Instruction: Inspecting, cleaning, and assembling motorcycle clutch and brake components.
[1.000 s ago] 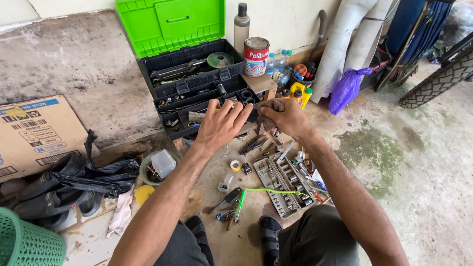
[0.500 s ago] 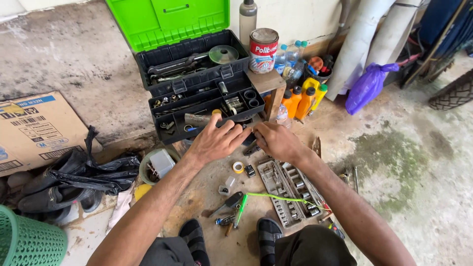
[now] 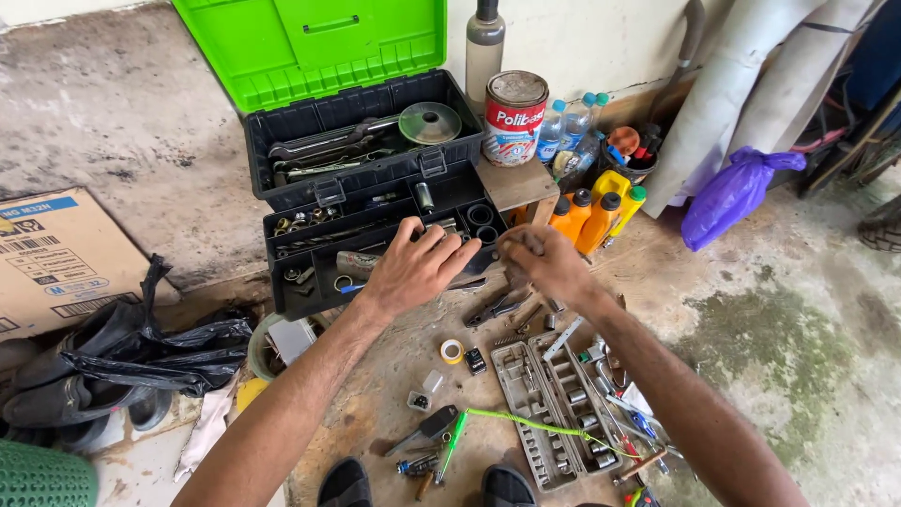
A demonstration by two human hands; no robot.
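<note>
Nearest the camera: green-handled screwdriver [image 3: 450, 434] lying on the dirty concrete floor [image 3: 807, 376], just beside a grey plastic socket tray [image 3: 554, 413] with rows of metal sockets. Small yellow tape roll [image 3: 452, 351] a bit further out, pliers [image 3: 497, 306] beyond it.

Left hand [image 3: 413, 268]: palm down, fingers spread and relaxed, gripping nothing, over the front edge of the black plastic toolbox's lower tray [image 3: 310, 272]. Right hand [image 3: 544, 261]: fingers curled in, loosely clenched, just beside the left; can't tell if anything is in it.

Behind the hands: the tray holds small parts and rings. Upper black toolbox compartment [image 3: 366, 141] holds wrenches and a round metal disc [image 3: 430, 122], bright green lid [image 3: 310, 42] open. Red-and-white tin can [image 3: 513, 117] sits on a wooden block at right, orange bottles [image 3: 591, 216] near it.
</note>
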